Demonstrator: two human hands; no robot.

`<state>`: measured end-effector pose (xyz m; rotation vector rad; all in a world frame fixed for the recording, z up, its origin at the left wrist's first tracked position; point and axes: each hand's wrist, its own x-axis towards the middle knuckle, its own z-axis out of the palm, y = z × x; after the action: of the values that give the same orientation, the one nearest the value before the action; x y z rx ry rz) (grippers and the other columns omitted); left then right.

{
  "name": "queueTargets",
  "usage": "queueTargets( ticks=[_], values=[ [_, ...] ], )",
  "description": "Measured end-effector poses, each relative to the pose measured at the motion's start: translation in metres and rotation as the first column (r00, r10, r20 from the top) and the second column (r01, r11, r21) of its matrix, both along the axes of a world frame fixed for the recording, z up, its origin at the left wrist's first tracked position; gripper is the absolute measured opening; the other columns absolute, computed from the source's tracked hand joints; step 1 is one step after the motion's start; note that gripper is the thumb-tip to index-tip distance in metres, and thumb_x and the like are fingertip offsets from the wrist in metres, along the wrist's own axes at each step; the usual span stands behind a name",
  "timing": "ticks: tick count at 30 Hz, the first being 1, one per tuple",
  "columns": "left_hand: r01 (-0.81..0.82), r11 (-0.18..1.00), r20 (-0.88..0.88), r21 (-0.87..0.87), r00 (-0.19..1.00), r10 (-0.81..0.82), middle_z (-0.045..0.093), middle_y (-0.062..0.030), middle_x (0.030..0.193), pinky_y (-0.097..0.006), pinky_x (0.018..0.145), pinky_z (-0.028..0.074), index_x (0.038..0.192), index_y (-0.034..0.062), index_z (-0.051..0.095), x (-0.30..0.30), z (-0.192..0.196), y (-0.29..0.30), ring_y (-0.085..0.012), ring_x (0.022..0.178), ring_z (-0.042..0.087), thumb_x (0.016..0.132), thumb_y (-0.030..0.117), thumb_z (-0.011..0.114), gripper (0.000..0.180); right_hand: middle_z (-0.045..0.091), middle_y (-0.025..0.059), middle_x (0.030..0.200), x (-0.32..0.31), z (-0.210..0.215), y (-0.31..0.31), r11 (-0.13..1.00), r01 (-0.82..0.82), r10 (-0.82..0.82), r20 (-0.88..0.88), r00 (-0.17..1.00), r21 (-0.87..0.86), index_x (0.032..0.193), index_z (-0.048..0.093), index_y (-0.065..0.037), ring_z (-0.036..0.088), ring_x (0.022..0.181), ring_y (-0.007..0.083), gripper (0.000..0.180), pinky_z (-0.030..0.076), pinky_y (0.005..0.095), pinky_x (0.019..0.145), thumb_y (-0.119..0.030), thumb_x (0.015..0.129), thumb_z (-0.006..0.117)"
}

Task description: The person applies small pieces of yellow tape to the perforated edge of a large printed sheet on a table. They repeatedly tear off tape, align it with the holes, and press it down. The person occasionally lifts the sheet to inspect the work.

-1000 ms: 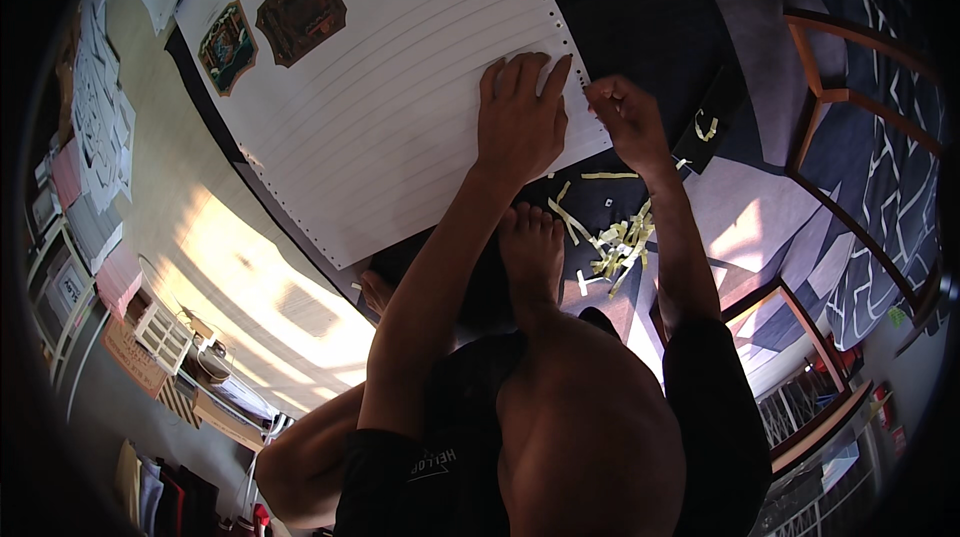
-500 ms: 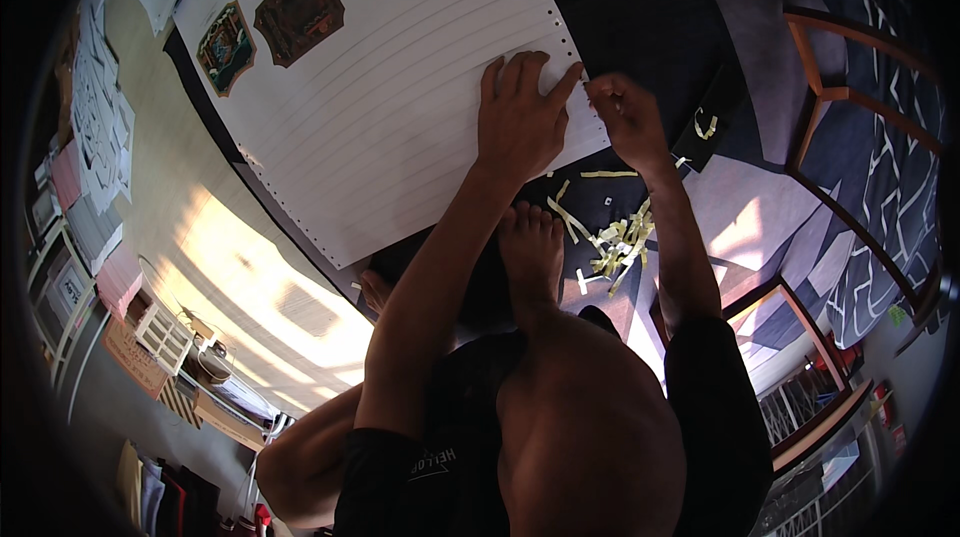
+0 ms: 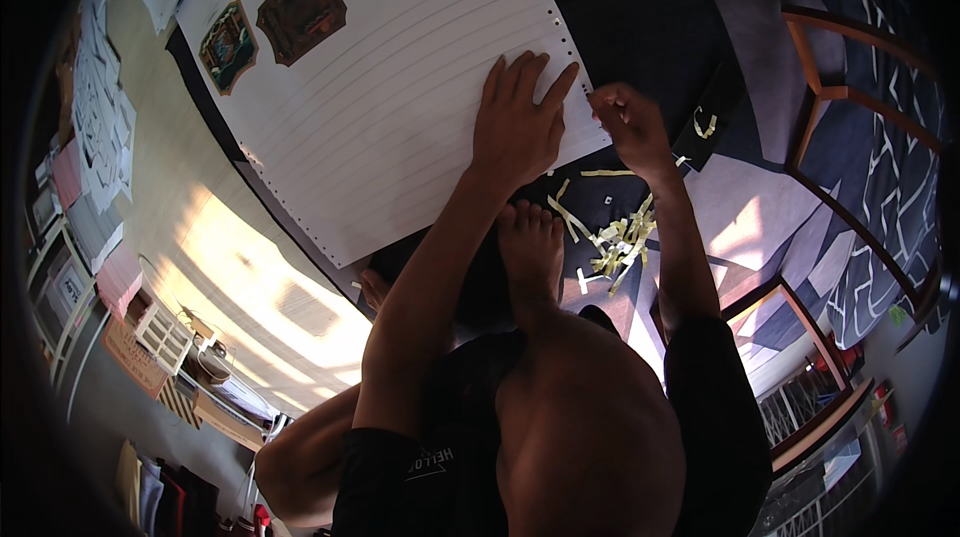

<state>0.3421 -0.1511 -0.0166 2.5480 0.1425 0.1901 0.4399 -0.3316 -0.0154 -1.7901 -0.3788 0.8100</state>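
Note:
A large white sheet (image 3: 400,87) with faint ruled lines and small holes along its edges lies in front of me. My left hand (image 3: 517,122) rests on it near the right edge, fingers stretched and thumb spread. Just off that edge, beside the row of holes, my right hand (image 3: 632,127) is closed with its fingers curled to a pinch. Whatever lies between those fingertips is too small to make out. Dark ornate labels or pictures (image 3: 302,12) show on the far left part of the sheet.
Curled pale yellow strips (image 3: 625,242) lie heaped on the floor right of my bare foot (image 3: 532,247). A dark flat box-like thing (image 3: 718,117) carries another curl. Wooden chair frames (image 3: 822,92) stand at the right. Papers (image 3: 100,117) are piled at far left.
My right hand has shifted slightly down and away from the sheet's edge. My left hand has slid a little to the left, still on the sheet.

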Motion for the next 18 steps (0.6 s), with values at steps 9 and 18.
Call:
queueTargets(
  ticks=[9, 18],
  values=[
    [0.006, 1.0, -0.027, -0.004, 1.0, -0.007, 0.047, -0.0182, 0.142, -0.058, 0.119, 0.028, 0.144, 0.0227, 0.055, -0.0031, -0.0018, -0.0031, -0.0373, 0.138, 0.043, 0.093, 0.016, 0.061, 0.052, 0.068, 0.0059, 0.081, -0.0006, -0.007, 0.0005, 0.998, 0.013, -0.01, 0.049, 0.999, -0.054, 0.097, 0.067, 0.001, 0.062, 0.076, 0.0096, 0.01, 0.048, 0.0269, 0.068, -0.007, 0.099, 0.062],
    [0.026, 1.0, -0.042, 0.001, 0.999, -0.026, 0.046, -0.0209, 0.142, -0.059, 0.12, 0.026, 0.142, 0.026, 0.058, -0.0028, -0.0014, -0.0041, -0.04, 0.139, 0.041, 0.092, 0.017, 0.063, 0.051, 0.068, 0.0061, 0.078, -0.0009, -0.0055, 0.0001, 0.995, 0.033, -0.028, 0.049, 0.998, -0.096, 0.096, 0.067, 0.002, 0.062, 0.072, 0.0087, 0.01, 0.048, 0.0256, 0.064, -0.006, 0.098, 0.062]
  ],
)
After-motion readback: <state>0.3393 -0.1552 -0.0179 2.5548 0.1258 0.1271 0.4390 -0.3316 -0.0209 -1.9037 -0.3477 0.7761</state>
